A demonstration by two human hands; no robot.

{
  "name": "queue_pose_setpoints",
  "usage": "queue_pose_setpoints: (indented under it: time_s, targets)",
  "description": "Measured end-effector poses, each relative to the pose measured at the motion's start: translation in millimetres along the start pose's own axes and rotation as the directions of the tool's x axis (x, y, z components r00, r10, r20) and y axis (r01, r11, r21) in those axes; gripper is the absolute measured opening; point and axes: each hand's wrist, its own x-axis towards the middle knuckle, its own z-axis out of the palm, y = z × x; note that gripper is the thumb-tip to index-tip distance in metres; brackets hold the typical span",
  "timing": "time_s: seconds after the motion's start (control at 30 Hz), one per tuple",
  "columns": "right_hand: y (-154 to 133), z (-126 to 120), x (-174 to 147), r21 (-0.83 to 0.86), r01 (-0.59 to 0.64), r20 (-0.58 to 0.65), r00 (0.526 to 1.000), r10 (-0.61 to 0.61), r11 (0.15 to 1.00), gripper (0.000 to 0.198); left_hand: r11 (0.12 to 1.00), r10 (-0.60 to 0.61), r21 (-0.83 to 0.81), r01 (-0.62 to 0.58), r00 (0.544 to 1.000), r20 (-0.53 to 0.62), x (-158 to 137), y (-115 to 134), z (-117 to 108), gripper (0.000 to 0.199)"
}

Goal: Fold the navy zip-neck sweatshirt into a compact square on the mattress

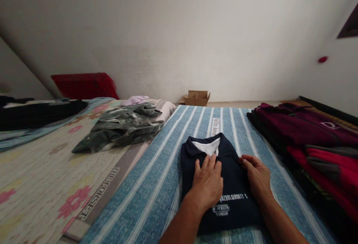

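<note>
A dark navy collared shirt (pixel 232 214) lies folded into a rectangle on the blue striped bedsheet (pixel 156 184). Its collar points away from me, and the white inner neck shows. Pale lettering and a small emblem run across the front. My left hand (pixel 208 180) rests flat on the shirt just below the collar, fingers stretched out. At the shirt's right edge is my right hand (pixel 257 175), its thumb and fingertips closed together on the cloth near the shoulder.
To the right stands a stack of folded clothes with a maroon garment (pixel 304 124) on top. A crumpled grey-green garment (pixel 125 124) lies on the floral bedsheet (pixel 53 165) at left, with black clothing (pixel 41 113) beyond. An open cardboard box (pixel 197 98) sits by the wall.
</note>
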Motion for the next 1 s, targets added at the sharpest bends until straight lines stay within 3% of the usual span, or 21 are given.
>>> queue_pose_setpoints:
  time_s: [0.2, 0.33, 0.63, 1.0]
  targets:
    - [-1, 1, 0, -0.019, 0.007, 0.010, 1.000, -0.007, 1.000, 0.032, 0.994, -0.102, 0.031, 0.100, 0.994, 0.040, 1, 22, 7, 0.061]
    - [-1, 1, -1, -0.015, 0.015, 0.009, 1.000, -0.015, 1.000, 0.033, 0.992, -0.120, 0.045, 0.118, 0.992, 0.046, 2, 29, 10, 0.059]
    - [-4, 2, -3, -0.025, 0.063, 0.021, 0.998, -0.062, 0.998, 0.029, 0.997, -0.042, 0.061, 0.053, 0.984, -0.174, 4, 25, 28, 0.047]
    - [-8, 3, -5, -0.160, 0.161, 0.041, 0.987, -0.156, 0.974, 0.031, 0.998, -0.029, 0.041, 0.040, 0.973, -0.230, 2, 28, 33, 0.049]
